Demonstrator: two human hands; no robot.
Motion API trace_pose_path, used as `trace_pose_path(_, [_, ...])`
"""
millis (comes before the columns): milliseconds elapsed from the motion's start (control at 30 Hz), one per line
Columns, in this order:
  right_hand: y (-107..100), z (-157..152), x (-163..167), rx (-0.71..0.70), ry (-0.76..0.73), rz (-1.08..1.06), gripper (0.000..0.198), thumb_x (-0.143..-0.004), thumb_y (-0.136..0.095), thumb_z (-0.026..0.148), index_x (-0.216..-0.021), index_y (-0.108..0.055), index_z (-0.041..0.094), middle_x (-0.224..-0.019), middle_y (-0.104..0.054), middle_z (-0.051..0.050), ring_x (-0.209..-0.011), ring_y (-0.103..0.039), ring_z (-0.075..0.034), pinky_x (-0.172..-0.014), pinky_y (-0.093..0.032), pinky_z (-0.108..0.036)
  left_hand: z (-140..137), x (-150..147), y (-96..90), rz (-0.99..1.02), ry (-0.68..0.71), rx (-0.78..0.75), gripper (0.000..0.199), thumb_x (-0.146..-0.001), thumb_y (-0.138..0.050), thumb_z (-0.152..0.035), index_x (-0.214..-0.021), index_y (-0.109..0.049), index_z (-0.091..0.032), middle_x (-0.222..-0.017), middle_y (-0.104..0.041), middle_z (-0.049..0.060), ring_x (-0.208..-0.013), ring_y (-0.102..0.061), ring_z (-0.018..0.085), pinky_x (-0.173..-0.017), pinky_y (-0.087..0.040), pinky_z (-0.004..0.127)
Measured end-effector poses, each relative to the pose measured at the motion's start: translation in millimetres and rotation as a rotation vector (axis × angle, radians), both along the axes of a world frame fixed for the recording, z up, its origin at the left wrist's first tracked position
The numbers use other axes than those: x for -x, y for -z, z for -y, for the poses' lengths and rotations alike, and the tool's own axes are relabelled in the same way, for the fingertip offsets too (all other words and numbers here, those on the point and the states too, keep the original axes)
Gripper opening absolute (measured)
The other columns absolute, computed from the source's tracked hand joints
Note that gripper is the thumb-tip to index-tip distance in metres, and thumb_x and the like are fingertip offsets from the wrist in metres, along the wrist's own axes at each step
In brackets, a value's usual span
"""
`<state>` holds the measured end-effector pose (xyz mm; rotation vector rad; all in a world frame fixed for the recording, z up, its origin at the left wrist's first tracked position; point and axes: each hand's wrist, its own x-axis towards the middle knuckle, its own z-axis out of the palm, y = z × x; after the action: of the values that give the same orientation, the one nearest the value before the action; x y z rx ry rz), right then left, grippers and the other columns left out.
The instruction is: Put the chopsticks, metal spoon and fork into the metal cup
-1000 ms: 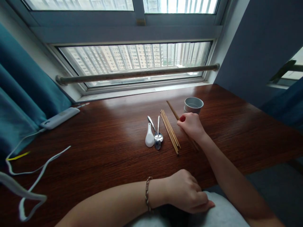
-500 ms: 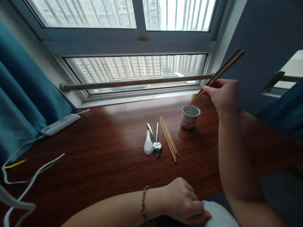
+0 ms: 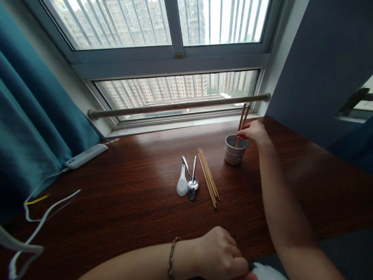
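Note:
A pair of wooden chopsticks (image 3: 242, 118) stands nearly upright, pinched in my right hand (image 3: 252, 131), with the lower ends inside the small grey cup (image 3: 234, 156). My fingers are just at the cup's right rim. Left of the cup, several more chopsticks (image 3: 208, 177) lie side by side on the table. Beside them are a white soup spoon (image 3: 182, 184) and two metal spoons (image 3: 191, 189), which overlap. My left hand (image 3: 221, 254), a bracelet on its wrist, rests as a closed fist near the front edge; nothing shows in it, though its palm side is hidden.
The dark wooden table (image 3: 122, 217) meets a window with a horizontal rail (image 3: 180, 105). On the left lie a white power strip (image 3: 86, 156), white cables (image 3: 48, 214) and a blue curtain (image 3: 35, 105). A wall (image 3: 317, 77) rises at the right.
My right hand has come down to the cup's rim, and the chopsticks have gone from slanted to nearly upright, lower in the cup. The view has shifted slightly. My left hand stays closed.

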<state>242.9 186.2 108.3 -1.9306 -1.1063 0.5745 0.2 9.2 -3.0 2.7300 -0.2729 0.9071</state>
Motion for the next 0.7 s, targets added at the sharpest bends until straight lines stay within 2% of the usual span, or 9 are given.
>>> trace_pose_path(133, [1.5,1.8,-12.2,0.005,0.011,0.049,0.010,-0.060,-0.071,0.007,-0.065,-0.063,0.007,-0.057,-0.060,-0.008,-0.053,-0.059,-0.016,-0.050,-0.050,-0.022,-0.3,0.3,3.7,-0.029,-0.003,0.011,0.042,-0.082,-0.050,-0.031,-0.050,-0.028,-0.016,-0.040,-0.035,-0.005,-0.039,-0.033,0.007,-0.038,-0.026,0.021])
trace_pose_path(233, [5.8,0.9,-22.2,-0.006,0.022,0.103,0.013,-0.058,-0.073,0.011,-0.068,-0.064,0.008,-0.058,-0.060,-0.007,-0.058,-0.060,-0.017,-0.052,-0.049,-0.022,2.8,0.1,3.8,-0.049,0.001,0.084,0.039,-0.082,-0.048,-0.029,-0.051,-0.027,-0.017,-0.041,-0.036,-0.004,-0.039,-0.032,0.007,-0.038,-0.025,0.022])
trace_pose_path(333, [10.7,-0.9,-29.4,-0.009,0.023,0.136,0.017,-0.058,-0.074,0.015,-0.070,-0.065,0.008,-0.059,-0.060,-0.007,-0.060,-0.059,-0.018,-0.053,-0.047,-0.022,1.4,0.3,-11.3,-0.112,-0.078,0.205,0.037,-0.082,-0.045,-0.027,-0.052,-0.026,-0.017,-0.042,-0.036,-0.004,-0.039,-0.032,0.007,-0.038,-0.023,0.022])
trace_pose_path(400, [12.6,-1.4,-31.8,-0.004,0.020,0.149,0.017,-0.058,-0.074,0.016,-0.071,-0.065,0.008,-0.058,-0.060,-0.006,-0.060,-0.059,-0.018,-0.053,-0.047,-0.022,-9.1,1.3,-31.4,-0.236,-0.240,0.261,0.035,-0.084,-0.043,-0.030,-0.054,-0.030,-0.016,-0.045,-0.040,-0.004,-0.041,-0.035,0.007,-0.041,-0.024,0.022])
trace_pose_path(433, [13.2,-1.5,-32.3,-0.001,0.017,0.154,0.018,-0.058,-0.074,0.017,-0.071,-0.066,0.008,-0.058,-0.060,-0.006,-0.060,-0.059,-0.017,-0.053,-0.046,-0.022,-18.6,2.0,-43.1,-0.319,-0.381,0.294,0.033,-0.085,-0.042,-0.032,-0.056,-0.036,-0.016,-0.050,-0.046,-0.003,-0.044,-0.040,0.007,-0.043,-0.026,0.021])
trace_pose_path(567, [11.8,0.4,-31.6,0.012,0.024,0.181,0.020,-0.059,-0.074,0.021,-0.071,-0.066,0.008,-0.057,-0.059,-0.005,-0.058,-0.058,-0.018,-0.053,-0.046,-0.023,-85.5,5.0,-82.2,-0.553,-0.883,0.322,0.023,-0.080,-0.049,-0.036,-0.067,-0.055,-0.018,-0.066,-0.059,0.002,-0.061,-0.053,0.013,-0.055,-0.034,0.022])
trace_pose_path(600, [9.8,2.3,-31.1,0.014,0.033,0.188,0.022,-0.058,-0.075,0.023,-0.072,-0.066,0.008,-0.057,-0.059,-0.006,-0.059,-0.058,-0.018,-0.054,-0.046,-0.024,-106.7,5.2,-86.7,-0.609,-1.039,0.358,0.021,-0.079,-0.050,-0.034,-0.068,-0.057,-0.017,-0.072,-0.061,0.004,-0.068,-0.056,0.016,-0.060,-0.036,0.024])
trace_pose_path(633, [6.4,5.4,-30.3,0.015,0.048,0.204,0.023,-0.058,-0.075,0.024,-0.072,-0.066,0.008,-0.057,-0.059,-0.006,-0.060,-0.058,-0.019,-0.056,-0.046,-0.026,-127.9,4.9,-88.4,-0.617,-1.127,0.377,0.020,-0.080,-0.049,-0.030,-0.071,-0.058,-0.016,-0.077,-0.062,0.007,-0.073,-0.057,0.018,-0.063,-0.037,0.026])
trace_pose_path(700, [-5.5,15.4,-27.3,-0.002,0.090,0.272,0.026,-0.057,-0.076,0.028,-0.073,-0.066,0.009,-0.059,-0.060,-0.007,-0.064,-0.059,-0.021,-0.061,-0.046,-0.028,-166.9,2.8,-84.8,-0.666,-1.227,0.440,0.015,-0.078,-0.050,-0.022,-0.073,-0.060,-0.013,-0.078,-0.063,0.011,-0.077,-0.058,0.021,-0.064,-0.040,0.028])
